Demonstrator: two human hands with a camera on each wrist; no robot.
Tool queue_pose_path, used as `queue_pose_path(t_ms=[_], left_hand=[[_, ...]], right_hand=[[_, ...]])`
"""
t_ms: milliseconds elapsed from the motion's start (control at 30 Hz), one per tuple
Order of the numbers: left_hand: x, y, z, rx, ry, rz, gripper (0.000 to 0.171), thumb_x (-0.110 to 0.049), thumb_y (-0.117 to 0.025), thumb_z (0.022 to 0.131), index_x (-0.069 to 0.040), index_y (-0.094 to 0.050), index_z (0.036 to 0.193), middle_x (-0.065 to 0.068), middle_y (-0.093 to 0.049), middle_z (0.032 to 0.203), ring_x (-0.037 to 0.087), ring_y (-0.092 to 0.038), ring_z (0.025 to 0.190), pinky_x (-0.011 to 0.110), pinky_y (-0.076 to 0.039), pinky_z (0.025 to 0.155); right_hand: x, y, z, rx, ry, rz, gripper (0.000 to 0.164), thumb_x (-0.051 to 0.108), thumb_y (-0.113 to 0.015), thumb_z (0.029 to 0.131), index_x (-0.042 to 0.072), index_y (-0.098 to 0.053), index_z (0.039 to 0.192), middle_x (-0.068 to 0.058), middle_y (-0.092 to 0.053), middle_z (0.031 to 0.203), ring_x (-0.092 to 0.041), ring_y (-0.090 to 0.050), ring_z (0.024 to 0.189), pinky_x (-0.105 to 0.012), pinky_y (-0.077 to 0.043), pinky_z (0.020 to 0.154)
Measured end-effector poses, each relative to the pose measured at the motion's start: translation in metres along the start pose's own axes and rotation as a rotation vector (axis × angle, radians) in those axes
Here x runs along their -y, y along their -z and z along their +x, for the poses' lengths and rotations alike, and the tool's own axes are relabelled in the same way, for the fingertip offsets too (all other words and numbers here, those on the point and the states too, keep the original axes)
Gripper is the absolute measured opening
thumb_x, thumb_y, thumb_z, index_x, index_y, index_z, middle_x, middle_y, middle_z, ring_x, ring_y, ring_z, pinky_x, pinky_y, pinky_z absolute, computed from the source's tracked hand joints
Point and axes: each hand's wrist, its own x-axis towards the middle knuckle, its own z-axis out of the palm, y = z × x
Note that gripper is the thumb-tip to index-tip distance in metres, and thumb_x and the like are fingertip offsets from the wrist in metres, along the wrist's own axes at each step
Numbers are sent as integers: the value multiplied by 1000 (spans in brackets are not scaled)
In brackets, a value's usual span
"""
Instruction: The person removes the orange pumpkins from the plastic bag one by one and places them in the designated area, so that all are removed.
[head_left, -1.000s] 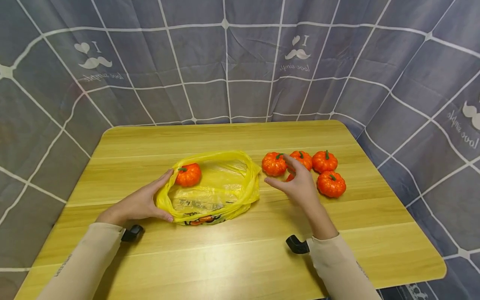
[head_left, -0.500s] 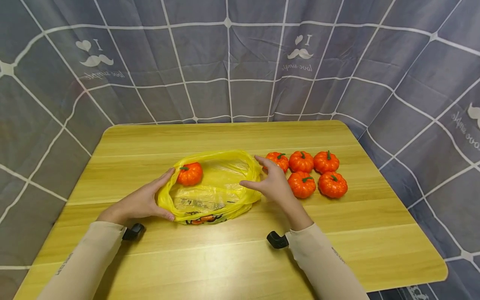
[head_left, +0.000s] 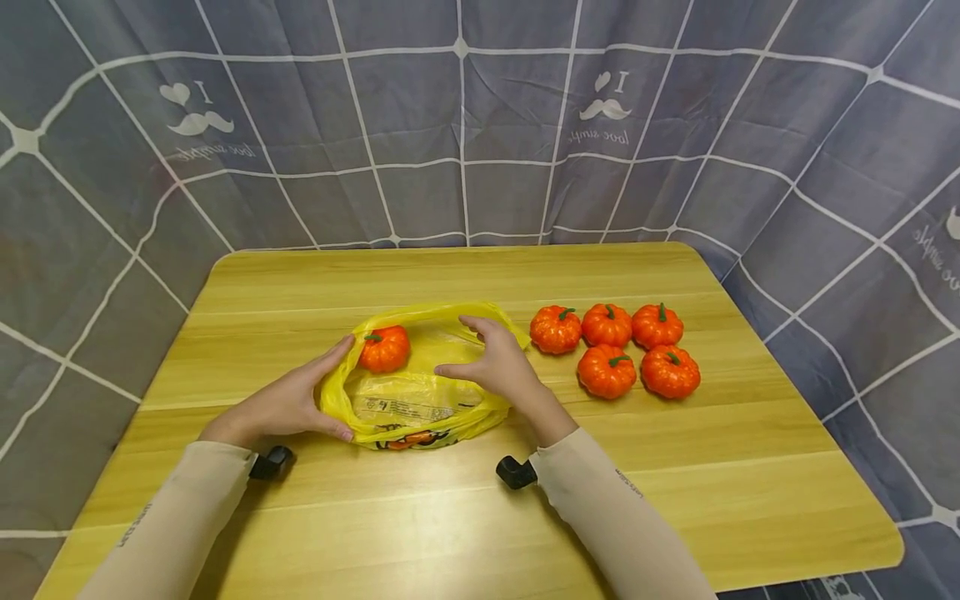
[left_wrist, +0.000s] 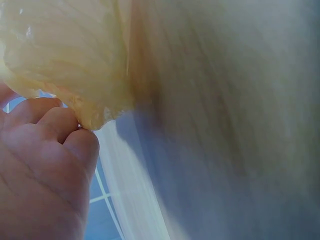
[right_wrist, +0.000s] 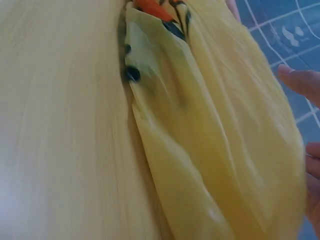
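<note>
A yellow plastic bag (head_left: 480, 421) lies on the table with its mouth spread wide. Inside it, at the left, sits a small orange pumpkin (head_left: 386, 348) with a green stem. My left hand (head_left: 294, 402) holds the bag's left side, thumb at the front; in the left wrist view its curled fingers (left_wrist: 55, 122) meet the thin plastic. Over the right part of the bag's mouth hovers my right hand (head_left: 504, 365), thumb and fingers spread, nothing between them. The right wrist view shows its thumb (right_wrist: 300, 80) beyond the bag's outer wall (right_wrist: 200, 125).
Several more pumpkins (head_left: 607, 372) stand close together in two rows to the right of the bag, on the wooden table (head_left: 735, 483). A grey curtain (head_left: 510, 200) with white lines hangs behind the table and along its sides.
My right hand has moved left, from over the pumpkins to above the bag's mouth, with nothing in it. My left hand stays on the bag's left side.
</note>
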Motion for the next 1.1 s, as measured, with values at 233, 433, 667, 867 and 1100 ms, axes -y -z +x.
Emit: queue_pose_path(t_ms=[233, 433, 667, 867, 1100], left_hand=[[-2, 0, -1, 6, 7, -11, 137, -44, -94, 65, -18, -4, 164, 13, -2, 168, 41, -7, 151, 63, -12, 116], [0, -1, -1, 9, 5, -15, 136, -44, -94, 65, -19, -4, 164, 12, -2, 168, 41, -8, 151, 62, -13, 116], [-3, 0, -2, 13, -5, -10, 136, -45, -93, 66, -18, -4, 164, 12, -2, 168, 41, -8, 151, 62, -13, 116], [-3, 0, -2, 12, -8, 0, 136, -46, -93, 66, -18, -3, 164, 13, -2, 168, 41, -9, 150, 62, -15, 116], [-3, 0, -2, 11, -1, 18, 137, -48, -93, 65, -18, -4, 164, 12, -3, 168, 40, -10, 151, 60, -16, 117]], right_hand=[[12, -25, 12, 57, 55, -16, 89, 40, -89, 77, 5, -50, 148, -9, -51, 147, -34, -52, 129, -42, -47, 102], [23, -44, 21, 83, 79, -62, 89, 40, -90, 76, 4, -50, 147, -9, -51, 148, -30, -51, 132, -39, -43, 107], [31, -62, 31, 70, 112, -140, 86, 36, -92, 74, 4, -54, 144, -9, -56, 143, -24, -51, 132, -33, -39, 110], [39, -75, 37, 48, 96, -231, 84, 39, -91, 74, 4, -56, 141, -10, -57, 138, -24, -56, 123, -34, -45, 104], [40, -83, 39, 20, 44, -237, 77, 40, -88, 78, 6, -56, 139, -8, -56, 134, -23, -56, 120, -36, -47, 102]])
